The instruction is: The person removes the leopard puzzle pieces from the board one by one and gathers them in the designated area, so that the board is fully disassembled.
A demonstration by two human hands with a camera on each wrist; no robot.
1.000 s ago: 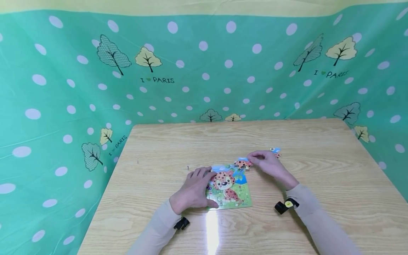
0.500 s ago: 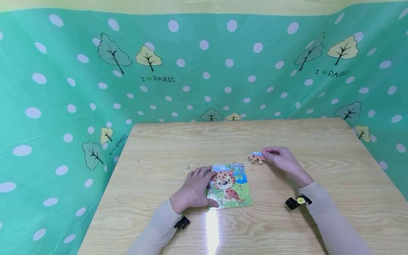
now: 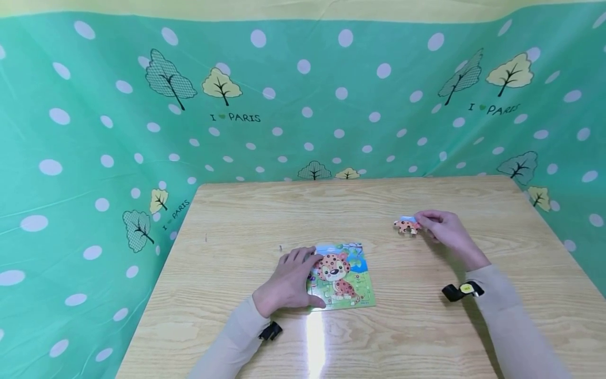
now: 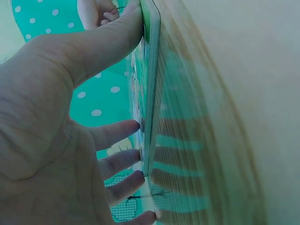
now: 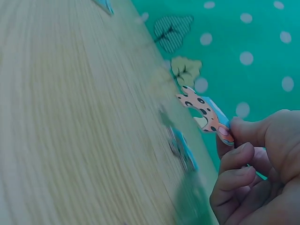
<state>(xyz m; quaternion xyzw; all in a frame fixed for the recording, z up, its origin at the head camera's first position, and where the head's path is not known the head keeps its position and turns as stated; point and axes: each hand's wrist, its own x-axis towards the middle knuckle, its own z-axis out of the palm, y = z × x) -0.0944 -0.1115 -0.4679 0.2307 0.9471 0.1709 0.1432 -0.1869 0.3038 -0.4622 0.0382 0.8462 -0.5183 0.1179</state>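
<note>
Puzzle piece (image 3: 406, 224) moved rightward in right hand (image 3: 444, 228), cloth (image 3: 284, 108) reading "PARIS"

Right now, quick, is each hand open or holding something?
Left hand: open, touching the leopard puzzle.
Right hand: closed, pinching a spotted puzzle piece.

Leopard puzzle (image 3: 344, 277) lies flat, spotted piece (image 5: 213, 116) raised tilted, blurred piece (image 5: 184, 150) seemingly beneath
</note>
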